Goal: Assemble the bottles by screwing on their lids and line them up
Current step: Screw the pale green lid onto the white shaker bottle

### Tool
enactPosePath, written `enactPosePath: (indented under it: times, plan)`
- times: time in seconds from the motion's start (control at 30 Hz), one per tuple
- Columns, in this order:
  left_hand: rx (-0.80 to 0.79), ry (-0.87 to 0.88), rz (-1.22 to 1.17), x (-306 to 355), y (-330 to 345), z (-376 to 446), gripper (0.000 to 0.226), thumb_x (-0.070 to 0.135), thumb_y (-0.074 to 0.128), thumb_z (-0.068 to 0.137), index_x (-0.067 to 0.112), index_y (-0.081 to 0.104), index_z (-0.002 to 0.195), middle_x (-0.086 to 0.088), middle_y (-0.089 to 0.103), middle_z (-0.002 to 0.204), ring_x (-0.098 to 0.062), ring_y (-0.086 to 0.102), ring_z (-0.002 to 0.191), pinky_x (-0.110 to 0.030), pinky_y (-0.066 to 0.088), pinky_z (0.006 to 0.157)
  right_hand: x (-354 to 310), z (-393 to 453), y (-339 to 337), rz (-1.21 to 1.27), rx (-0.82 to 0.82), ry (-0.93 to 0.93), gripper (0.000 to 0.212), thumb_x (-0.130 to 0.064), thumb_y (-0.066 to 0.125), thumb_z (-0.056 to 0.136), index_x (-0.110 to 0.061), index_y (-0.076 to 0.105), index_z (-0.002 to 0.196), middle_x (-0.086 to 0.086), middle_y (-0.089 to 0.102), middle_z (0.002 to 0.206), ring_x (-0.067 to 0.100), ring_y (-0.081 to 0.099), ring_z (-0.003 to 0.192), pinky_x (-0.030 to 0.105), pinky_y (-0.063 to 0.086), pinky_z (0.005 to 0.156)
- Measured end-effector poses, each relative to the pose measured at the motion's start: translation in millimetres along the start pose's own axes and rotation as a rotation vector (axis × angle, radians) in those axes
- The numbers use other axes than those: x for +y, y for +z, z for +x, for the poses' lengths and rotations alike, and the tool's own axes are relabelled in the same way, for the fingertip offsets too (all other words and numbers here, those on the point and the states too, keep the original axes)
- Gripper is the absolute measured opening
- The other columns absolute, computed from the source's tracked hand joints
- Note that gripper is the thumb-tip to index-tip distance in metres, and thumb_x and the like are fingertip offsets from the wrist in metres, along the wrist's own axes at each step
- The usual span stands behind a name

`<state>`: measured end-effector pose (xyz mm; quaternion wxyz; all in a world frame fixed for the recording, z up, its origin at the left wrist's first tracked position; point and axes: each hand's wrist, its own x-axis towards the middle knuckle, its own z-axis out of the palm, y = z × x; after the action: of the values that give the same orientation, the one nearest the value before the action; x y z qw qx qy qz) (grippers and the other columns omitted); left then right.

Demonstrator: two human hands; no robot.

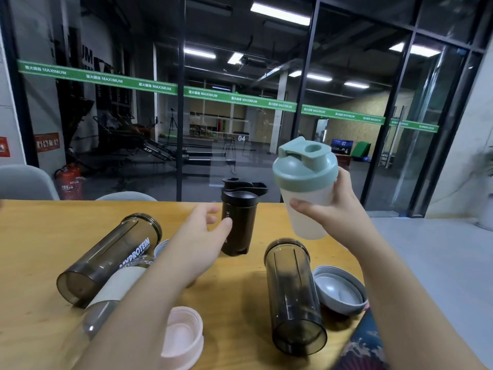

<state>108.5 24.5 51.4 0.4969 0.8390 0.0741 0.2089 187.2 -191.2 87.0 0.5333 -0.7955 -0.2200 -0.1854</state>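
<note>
My right hand [330,209] grips a white shaker bottle [306,209] with a green lid [304,164] on it, held tilted above the table. My left hand [197,241] is open, fingers spread, just left of an upright black bottle [240,222] with its black lid on. Two smoky bottles without lids lie on the wooden table [32,249]: one at the left [106,257], one at the right [293,297]. A clear bottle with a white band [117,289] lies under my left forearm. A pink lid [181,337] and a grey lid [338,289] rest upside down.
A second grey lid [161,245] peeks out behind my left wrist. Grey chair backs [24,182] stand beyond the table's far edge, in front of a glass wall. The table's right edge runs diagonally past the grey lid. Patterned cloth [365,345] shows at the bottom right.
</note>
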Motion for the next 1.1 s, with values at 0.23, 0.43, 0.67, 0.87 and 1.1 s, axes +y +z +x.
enactPosePath:
  times: [0.23,0.43,0.67,0.87,1.1]
  plan:
    - [-0.121,0.002,0.23,-13,-28,2,0.036,0.038,0.058,0.091,0.027,0.049,0.124,0.005,0.055,0.123,-0.013,0.054,0.111,-0.036,0.051,0.089,17,33,-1,0.022,0.03,0.086,0.079,-0.026,0.081,0.072,-0.03,0.027,0.13,0.0,0.044,0.128,0.022,0.051,0.11,0.034,0.047,0.07]
    - [-0.125,-0.051,0.23,-14,-40,-1,0.038,0.037,0.065,0.086,0.026,0.051,0.12,0.002,0.058,0.121,-0.015,0.057,0.108,-0.041,0.05,0.094,52,66,15,0.15,0.053,0.209,0.09,-0.033,0.087,0.06,-0.018,0.036,0.133,0.001,0.056,0.122,0.02,0.056,0.11,0.04,0.051,0.081]
    - [-0.118,-0.048,0.237,-21,-48,1,0.033,0.039,0.062,0.088,0.03,0.05,0.117,0.006,0.057,0.118,-0.013,0.059,0.102,-0.028,0.053,0.069,90,74,34,0.211,0.056,0.432,0.078,-0.025,0.086,0.066,-0.012,0.043,0.13,0.006,0.058,0.121,0.021,0.054,0.105,0.025,0.038,0.058]
    - [-0.107,-0.044,0.193,-28,-54,4,0.029,0.041,0.058,0.09,0.029,0.054,0.117,0.008,0.062,0.11,-0.01,0.065,0.088,-0.033,0.054,0.08,103,72,44,0.143,0.013,0.463,0.071,-0.02,0.085,0.066,-0.01,0.048,0.127,0.008,0.057,0.12,0.017,0.052,0.096,0.022,0.035,0.058]
    - [-0.119,-0.063,0.173,-32,-55,5,0.031,0.041,0.059,0.089,0.029,0.054,0.117,0.009,0.062,0.108,-0.01,0.065,0.09,-0.034,0.053,0.084,107,70,50,0.128,-0.026,0.479,0.067,-0.017,0.085,0.068,-0.01,0.05,0.125,0.007,0.062,0.113,0.018,0.054,0.1,0.028,0.038,0.075]
